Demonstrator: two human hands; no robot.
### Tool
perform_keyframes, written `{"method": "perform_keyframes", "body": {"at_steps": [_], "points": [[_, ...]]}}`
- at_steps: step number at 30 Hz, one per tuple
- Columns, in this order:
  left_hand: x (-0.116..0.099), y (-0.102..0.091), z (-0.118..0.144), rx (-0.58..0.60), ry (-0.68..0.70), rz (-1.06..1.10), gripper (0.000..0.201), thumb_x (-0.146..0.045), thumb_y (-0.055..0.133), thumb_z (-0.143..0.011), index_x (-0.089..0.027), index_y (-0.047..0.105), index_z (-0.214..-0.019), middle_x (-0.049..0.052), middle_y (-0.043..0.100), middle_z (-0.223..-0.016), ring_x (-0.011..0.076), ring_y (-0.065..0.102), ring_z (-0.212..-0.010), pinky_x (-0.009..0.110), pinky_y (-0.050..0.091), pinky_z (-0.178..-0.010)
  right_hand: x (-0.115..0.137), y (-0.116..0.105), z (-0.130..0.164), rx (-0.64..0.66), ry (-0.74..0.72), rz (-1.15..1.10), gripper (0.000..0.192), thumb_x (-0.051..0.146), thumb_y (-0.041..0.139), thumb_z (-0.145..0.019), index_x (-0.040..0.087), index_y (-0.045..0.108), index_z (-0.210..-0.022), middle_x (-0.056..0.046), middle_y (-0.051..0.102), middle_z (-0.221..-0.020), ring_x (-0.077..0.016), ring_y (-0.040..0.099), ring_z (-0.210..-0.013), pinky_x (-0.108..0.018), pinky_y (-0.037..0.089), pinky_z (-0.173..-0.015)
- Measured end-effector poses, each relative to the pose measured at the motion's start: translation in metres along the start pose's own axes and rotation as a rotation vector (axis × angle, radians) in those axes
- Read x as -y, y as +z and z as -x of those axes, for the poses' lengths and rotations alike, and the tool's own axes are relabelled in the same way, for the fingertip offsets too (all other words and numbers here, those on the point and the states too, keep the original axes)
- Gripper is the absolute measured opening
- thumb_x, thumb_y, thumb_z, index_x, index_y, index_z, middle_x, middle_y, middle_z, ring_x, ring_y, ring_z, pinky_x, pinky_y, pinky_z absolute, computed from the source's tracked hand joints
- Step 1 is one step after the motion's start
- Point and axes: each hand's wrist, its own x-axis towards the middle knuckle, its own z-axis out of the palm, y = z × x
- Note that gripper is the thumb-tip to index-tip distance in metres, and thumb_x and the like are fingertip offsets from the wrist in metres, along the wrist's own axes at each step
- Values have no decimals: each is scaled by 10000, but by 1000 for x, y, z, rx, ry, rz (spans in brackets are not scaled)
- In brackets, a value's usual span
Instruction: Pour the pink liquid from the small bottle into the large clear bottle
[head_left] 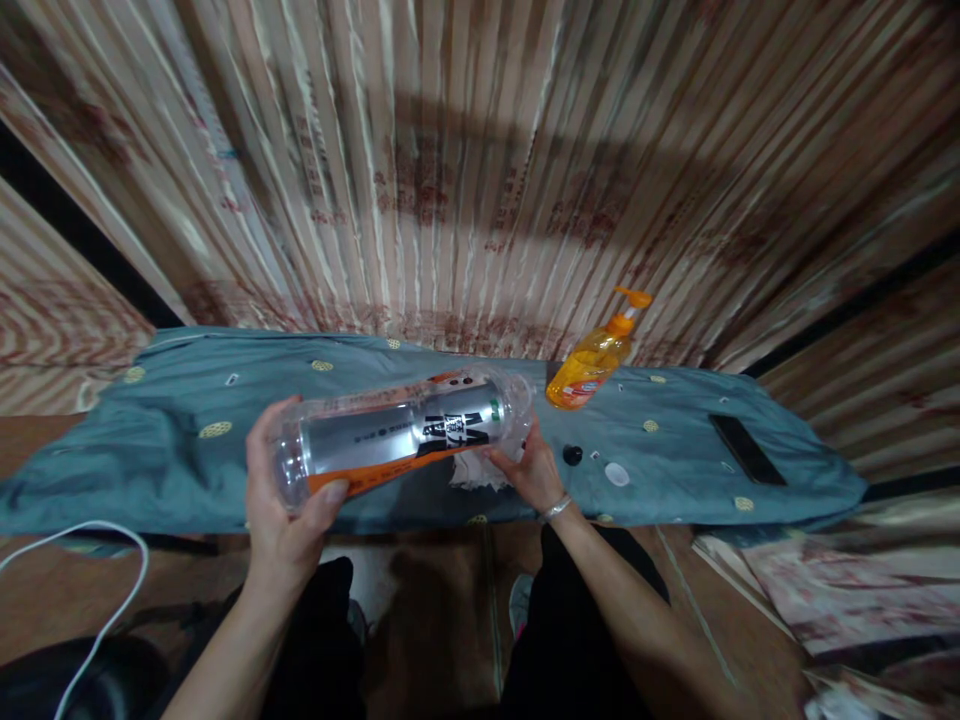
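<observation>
A large clear plastic bottle (397,432) with a silver, black and orange label lies nearly sideways in the air between my hands. My left hand (289,505) wraps around its base at the left, thumb over the orange edge. Around the neck end at the right, my right hand (534,468) has its fingers closed; they are partly hidden by the bottle. No liquid shows inside. Behind and below the bottle, a crumpled whitish paper or tissue (480,472) is partly covered. An orange pump bottle (589,368) of yellow-orange liquid stands right of the neck.
The table is covered by a teal patterned cloth (180,400). To the right lie a small black cap (572,455), a white oval piece (616,474) and a dark phone (746,450). A pleated curtain (465,180) hangs behind. A white cable (112,620) loops at lower left.
</observation>
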Motion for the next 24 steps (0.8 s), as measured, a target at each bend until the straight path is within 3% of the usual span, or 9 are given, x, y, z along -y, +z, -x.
{"method": "perform_keyframes", "body": {"at_steps": [9, 18, 24], "points": [[-4, -2, 1, 31, -29, 13, 788, -556, 729, -723, -206, 531, -1401, 44, 616, -1169, 218, 598, -1003, 337, 453, -931, 1, 1, 0, -2, 13, -13, 925, 523, 751, -788, 132, 323, -1509, -171, 712, -1234, -330, 725, -1055, -453, 598, -885], [-4, -2, 0, 12, -23, -21, 785, -576, 725, -717, -178, 550, -1371, 54, 623, -1152, 216, 607, -975, 345, 463, -920, 0, 2, 0, -6, 20, -25, 918, 498, 770, -766, 121, 349, -1489, -177, 725, -1205, -334, 736, -1020, -456, 600, -863], [1, -4, 3, 25, -60, -25, 813, -575, 717, -706, -176, 527, -1389, 63, 624, -1152, 238, 606, -978, 405, 447, -983, 3, 0, 0, 0, 1, -52, 909, 561, 734, -784, 153, 331, -1490, -174, 684, -1300, -338, 694, -1138, -487, 575, -943]]}}
